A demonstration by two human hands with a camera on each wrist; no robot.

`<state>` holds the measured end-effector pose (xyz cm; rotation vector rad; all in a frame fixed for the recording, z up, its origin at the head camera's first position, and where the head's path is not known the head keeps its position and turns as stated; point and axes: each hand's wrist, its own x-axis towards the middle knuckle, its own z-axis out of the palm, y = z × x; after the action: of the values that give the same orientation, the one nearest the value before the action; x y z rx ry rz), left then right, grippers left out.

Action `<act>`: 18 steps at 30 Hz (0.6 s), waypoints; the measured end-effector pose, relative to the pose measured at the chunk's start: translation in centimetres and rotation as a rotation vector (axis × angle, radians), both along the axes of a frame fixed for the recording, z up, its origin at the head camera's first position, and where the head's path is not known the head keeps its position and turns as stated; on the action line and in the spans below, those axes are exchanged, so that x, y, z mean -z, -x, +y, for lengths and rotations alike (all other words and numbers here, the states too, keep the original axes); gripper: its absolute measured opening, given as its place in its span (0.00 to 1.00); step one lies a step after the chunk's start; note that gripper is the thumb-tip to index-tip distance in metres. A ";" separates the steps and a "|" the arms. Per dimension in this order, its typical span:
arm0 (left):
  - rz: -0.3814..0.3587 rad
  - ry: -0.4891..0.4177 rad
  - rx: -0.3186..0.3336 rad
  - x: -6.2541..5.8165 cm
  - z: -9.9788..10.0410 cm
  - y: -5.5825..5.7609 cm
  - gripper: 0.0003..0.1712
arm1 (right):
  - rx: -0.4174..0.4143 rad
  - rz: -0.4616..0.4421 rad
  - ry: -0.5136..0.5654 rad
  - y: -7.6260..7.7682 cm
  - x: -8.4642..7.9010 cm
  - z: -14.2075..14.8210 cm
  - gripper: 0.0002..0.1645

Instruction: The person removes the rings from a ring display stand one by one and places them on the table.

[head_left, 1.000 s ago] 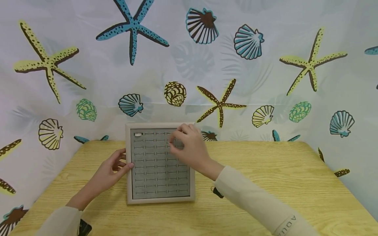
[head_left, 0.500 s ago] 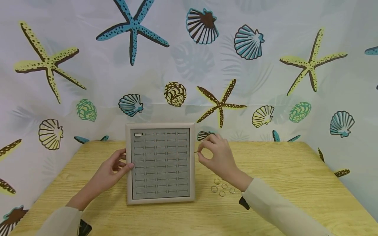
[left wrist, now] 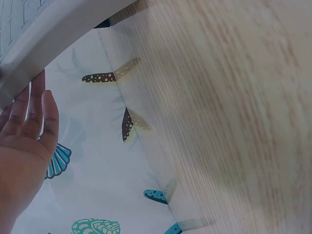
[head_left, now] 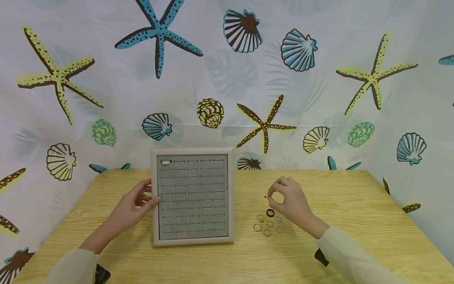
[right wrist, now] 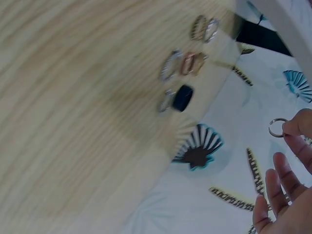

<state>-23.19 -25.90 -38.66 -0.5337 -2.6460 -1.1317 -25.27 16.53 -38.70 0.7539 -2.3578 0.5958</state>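
Note:
A ring display tray (head_left: 230, 197) with a pale frame and grey slotted padding stands propped up on the table. My left hand (head_left: 133, 207) grips its left edge, thumb on the front and fingers behind. A small white piece (head_left: 166, 162) sits in the top left slot. To the right of the tray, my right hand (head_left: 292, 203) pinches a thin ring (right wrist: 270, 130) between thumb and index finger, raised above the table. Just below that hand lie a wide black ring (right wrist: 182, 98) and several thin metal rings (head_left: 257, 227).
The wooden table (head_left: 354, 236) reaches back to a pale curtain (head_left: 319, 98) printed with starfish and shells. Dark straps show at both cuffs, such as the right wrist device (head_left: 321, 257).
My right hand has moved right and down from in front of the tray to above the loose rings, carrying the thin ring. The loose rings came into view. My left hand has stayed put.

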 end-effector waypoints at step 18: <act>0.002 0.000 0.004 -0.1 0.1 -0.1 0.30 | 0.062 -0.271 -0.182 1.2 2.6 4.7 0.10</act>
<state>-23.09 -25.84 -38.55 -0.5400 -2.6447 -1.1318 -26.52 21.24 -41.31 0.7128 -2.7040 0.4871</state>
